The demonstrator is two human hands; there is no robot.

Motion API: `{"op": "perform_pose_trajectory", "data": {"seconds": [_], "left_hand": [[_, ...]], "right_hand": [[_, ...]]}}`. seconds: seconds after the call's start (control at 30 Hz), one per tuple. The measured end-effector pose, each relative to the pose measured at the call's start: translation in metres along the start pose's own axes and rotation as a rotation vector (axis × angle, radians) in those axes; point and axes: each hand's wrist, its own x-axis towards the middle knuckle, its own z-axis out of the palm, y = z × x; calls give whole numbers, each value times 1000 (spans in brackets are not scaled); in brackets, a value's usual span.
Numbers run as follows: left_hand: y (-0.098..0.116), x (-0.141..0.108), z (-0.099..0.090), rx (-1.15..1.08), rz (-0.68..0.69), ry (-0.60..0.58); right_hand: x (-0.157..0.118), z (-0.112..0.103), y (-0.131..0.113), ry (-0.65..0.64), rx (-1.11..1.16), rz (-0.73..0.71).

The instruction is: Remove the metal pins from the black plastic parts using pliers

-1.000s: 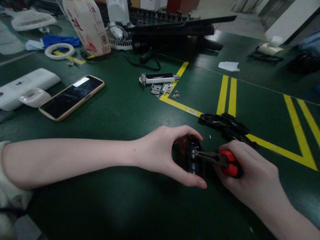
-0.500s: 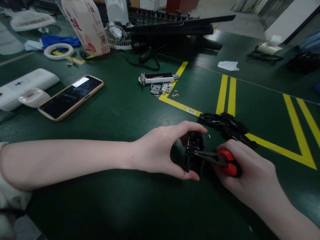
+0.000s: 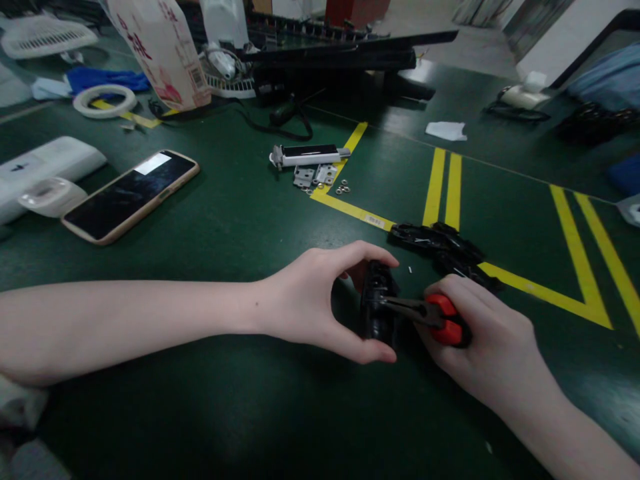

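Note:
Between the thumb and fingers of my left hand (image 3: pixel 320 300) is a small black plastic part (image 3: pixel 379 283), gripped at its two ends just over the green table. My right hand (image 3: pixel 485 340) is wrapped round the red handles of needle-nose pliers (image 3: pixel 443 320). The dark jaws reach left and touch the middle of the black part; whether they pinch anything there is too small to tell. Several more black plastic pieces (image 3: pixel 435 240) lie in a heap beyond my right hand. A tiny pale pin (image 3: pixel 411 270) rests on the table between the heap and the held part.
A phone (image 3: pixel 133 197) and a white device (image 3: pixel 50 167) lie at left. Farther back are a white-and-black module (image 3: pixel 310 155), metal brackets (image 3: pixel 315 175), small rings (image 3: pixel 343 187), a tape roll (image 3: pixel 105 101) and a plastic bottle (image 3: pixel 160 53). Yellow tape (image 3: pixel 540 290) marks the right side.
The black part has turned slightly in my left hand, with the plier jaws still at its middle. The whole scene has shifted a little left in view.

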Motion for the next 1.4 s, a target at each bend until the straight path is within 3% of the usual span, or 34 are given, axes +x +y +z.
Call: {"op": "perform_pose_trajectory", "data": {"seconds": [0.4, 0.8, 1.1, 1.4], "left_hand": [[2, 5, -6, -46, -227, -111], [-5, 0, -1, 101, -6, -13], [-4, -1, 0, 178, 22, 15], [-3, 0, -1, 71, -72, -32]], "right_hand": [[-7, 2, 1, 20, -53, 24], [-6, 5, -9, 72, -11, 83], [-4, 2, 6, 1, -36, 18], [-6, 4, -3, 42, -13, 16]]}}
